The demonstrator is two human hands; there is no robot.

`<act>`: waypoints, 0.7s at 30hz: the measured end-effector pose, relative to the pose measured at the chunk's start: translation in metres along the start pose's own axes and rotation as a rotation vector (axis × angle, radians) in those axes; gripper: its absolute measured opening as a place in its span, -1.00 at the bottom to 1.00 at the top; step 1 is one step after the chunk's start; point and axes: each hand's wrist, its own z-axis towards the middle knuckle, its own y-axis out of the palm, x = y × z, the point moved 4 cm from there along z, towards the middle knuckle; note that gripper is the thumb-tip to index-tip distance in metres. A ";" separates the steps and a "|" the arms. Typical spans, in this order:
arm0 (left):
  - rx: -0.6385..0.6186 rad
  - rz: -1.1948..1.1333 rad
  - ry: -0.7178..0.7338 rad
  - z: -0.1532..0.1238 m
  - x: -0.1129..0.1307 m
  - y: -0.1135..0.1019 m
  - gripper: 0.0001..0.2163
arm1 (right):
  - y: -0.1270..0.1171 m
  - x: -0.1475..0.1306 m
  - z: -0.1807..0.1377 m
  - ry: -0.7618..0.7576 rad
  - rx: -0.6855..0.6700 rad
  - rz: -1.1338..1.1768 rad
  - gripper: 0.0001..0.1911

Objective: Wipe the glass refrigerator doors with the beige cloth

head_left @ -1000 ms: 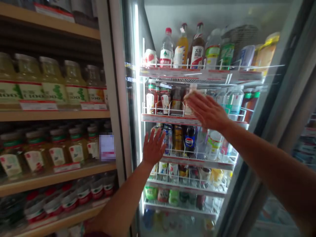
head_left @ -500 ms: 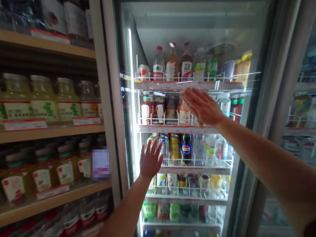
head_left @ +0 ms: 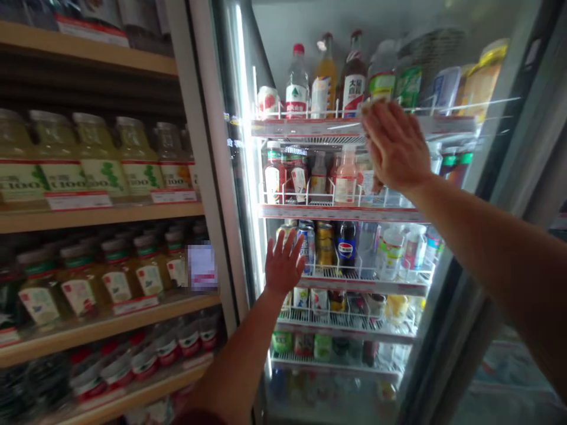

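Against the tall, rectangular clear-glass door: bare left hand and bare right hand, both raised.
Left: door's left half, fingers splayed, grip released. Right: higher, door's right half, fingers together over small pale scrap, blurred; can't tell if grip holds it. Behind door: drinks on white wire racks. Left of door: light-brown wooden shelves.
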 end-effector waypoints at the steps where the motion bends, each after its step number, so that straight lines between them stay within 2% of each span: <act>1: -0.002 -0.005 -0.002 0.000 0.000 0.000 -0.37 | -0.001 0.004 -0.001 0.100 0.051 -0.018 -0.40; 3: -0.005 -0.013 -0.003 0.000 0.000 0.000 -0.37 | 0.005 -0.003 -0.007 0.164 0.078 -0.029 -0.39; 4: -0.008 -0.014 -0.003 0.000 0.000 0.000 -0.36 | 0.012 -0.012 -0.011 0.111 0.039 -0.021 -0.39; 7: -0.008 -0.010 0.000 -0.001 0.000 0.000 -0.37 | 0.028 -0.038 -0.020 -0.245 -0.200 0.023 -0.40; 9: 0.000 -0.002 0.009 0.000 0.001 -0.001 -0.38 | 0.025 -0.036 -0.019 -0.370 -0.257 0.029 -0.42; 11: 0.011 0.006 0.015 0.000 0.001 -0.001 -0.39 | 0.014 -0.019 -0.012 -0.269 -0.147 0.000 -0.43; 14: 0.027 0.001 0.011 0.001 0.002 -0.001 -0.40 | 0.002 0.004 -0.010 0.069 0.104 -0.040 -0.41; 15: 0.028 -0.004 0.009 0.001 0.001 -0.001 -0.40 | 0.003 0.004 -0.013 0.120 0.139 -0.044 -0.40; 16: 0.028 -0.009 0.008 0.001 0.001 -0.001 -0.40 | 0.007 -0.001 -0.017 0.105 0.137 -0.041 -0.40; 17: 0.026 -0.014 0.008 0.001 0.001 0.000 -0.40 | 0.013 -0.009 -0.022 0.020 0.091 -0.031 -0.40; 19: 0.020 -0.017 0.007 0.001 0.000 0.001 -0.38 | 0.022 -0.024 -0.030 -0.260 -0.072 0.004 -0.40; 21: 0.023 -0.019 0.006 0.001 0.000 0.001 -0.38 | 0.021 -0.025 -0.034 -0.438 -0.195 0.029 -0.40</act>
